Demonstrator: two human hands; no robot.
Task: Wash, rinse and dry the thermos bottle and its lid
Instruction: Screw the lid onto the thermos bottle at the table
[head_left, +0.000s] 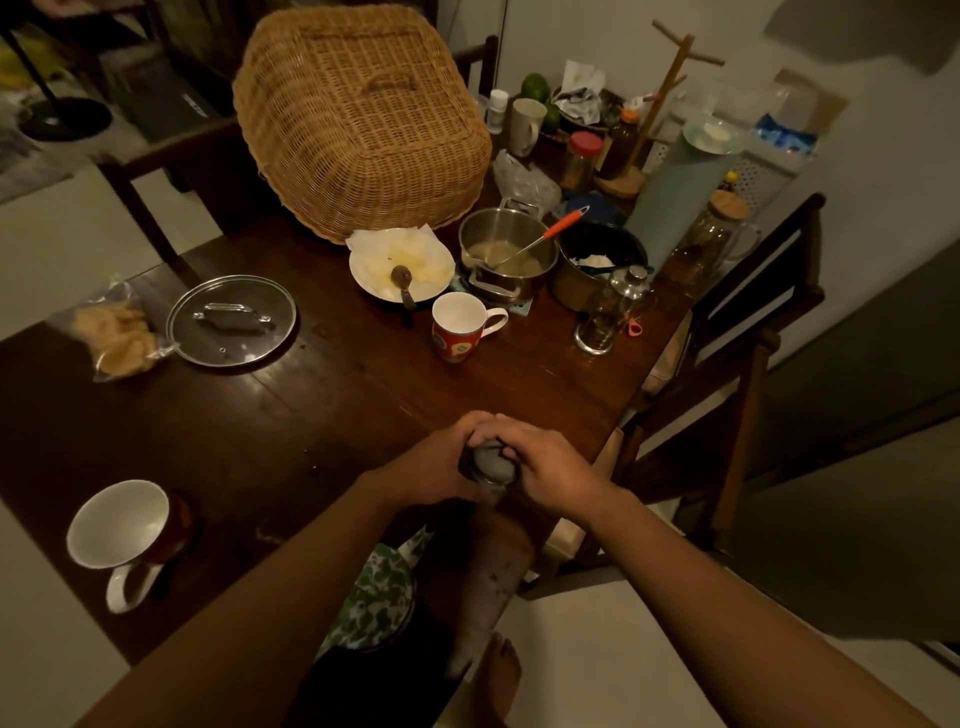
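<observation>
Hands together over near edge of dark wooden table (322, 415): left hand (434, 467) and right hand (545, 467) both curled round thermos bottle (488, 462), rounded grey top showing between fingers. Domed wicker cover (358, 119) beyond.

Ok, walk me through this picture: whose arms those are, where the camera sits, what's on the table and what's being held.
There is no machine here. The arms belong to a person, and the single picture comes from a camera worn on their head, looking forward and down.

Both hands meet over a dark thermos bottle at the near edge of the wooden table. The left hand grips its side; the right hand curls over its top.

On the table: a wicker food cover, a glass pot lid, a steel pot with a ladle, a red patterned mug, a white plate and a white cup lying on its side.
</observation>
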